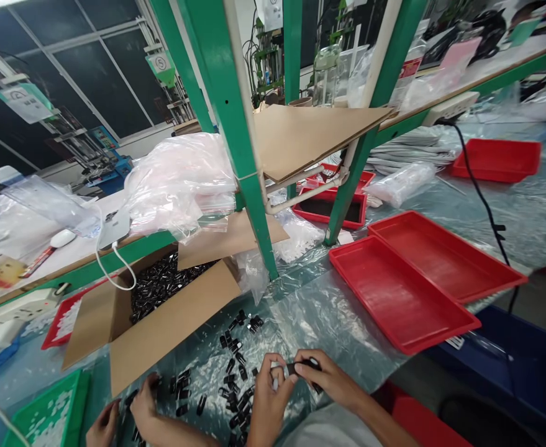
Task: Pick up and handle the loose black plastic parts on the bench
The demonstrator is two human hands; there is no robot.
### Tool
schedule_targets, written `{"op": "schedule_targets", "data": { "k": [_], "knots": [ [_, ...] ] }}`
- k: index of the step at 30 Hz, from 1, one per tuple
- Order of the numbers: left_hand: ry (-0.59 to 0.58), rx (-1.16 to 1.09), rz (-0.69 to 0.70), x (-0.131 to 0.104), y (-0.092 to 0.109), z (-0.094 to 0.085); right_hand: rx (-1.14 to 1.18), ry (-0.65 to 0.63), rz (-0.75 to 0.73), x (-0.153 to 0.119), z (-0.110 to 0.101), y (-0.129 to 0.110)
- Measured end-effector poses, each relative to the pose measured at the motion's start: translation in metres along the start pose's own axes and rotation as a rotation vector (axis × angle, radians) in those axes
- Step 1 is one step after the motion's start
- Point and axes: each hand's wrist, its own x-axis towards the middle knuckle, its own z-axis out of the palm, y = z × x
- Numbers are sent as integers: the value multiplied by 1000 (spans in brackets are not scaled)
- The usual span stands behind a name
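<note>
At the bottom centre, my left hand (270,394) is closed, its fingertips pinching the pale, greyish end of a small piece. My right hand (326,375) is closed around a small black part (307,365) that meets this piece. Whether the two are joined I cannot make out, as fingers hide much of them. Beside my left hand, many loose small black caps (240,406) lie scattered on the plastic-covered table (310,310). Further left, another person's hands (145,400) handle similar black parts.
A cardboard box (174,316) full of black parts stands at left, with a green tray (74,403) of white pieces nearby. Two red trays (403,298) overlap on the right. A green shelf post (254,205) rises behind. A black cable (487,211) hangs at far right.
</note>
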Motion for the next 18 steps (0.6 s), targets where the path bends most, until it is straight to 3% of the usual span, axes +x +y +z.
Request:
{"op": "schedule_targets", "data": {
  "k": [3,5,7,9,11,12,14,16,18],
  "knots": [
    [67,-16,-31,-3,21,-18,49,15,-1,0,1,2],
    [89,-65,-54,-3,49,-37,81,32,9,-1,3,3],
    [-51,-153,-15,-9,93,-52,120,27,23,-3,5,4],
    [-368,-249,117,-30,157,-51,187,14,41,-5,8,5],
    [-526,-318,208,-69,238,-29,299,25,80,-6,13,7],
    [-640,-381,248,-93,281,-11,363,38,103,-6,16,8],
    [-727,-475,239,-142,356,27,451,48,139,-5,20,9],
    [-811,-548,184,-178,403,59,502,65,162,-4,22,10],
    [-845,-563,64,-194,415,77,546,75,187,-1,20,10]
  ]
}}
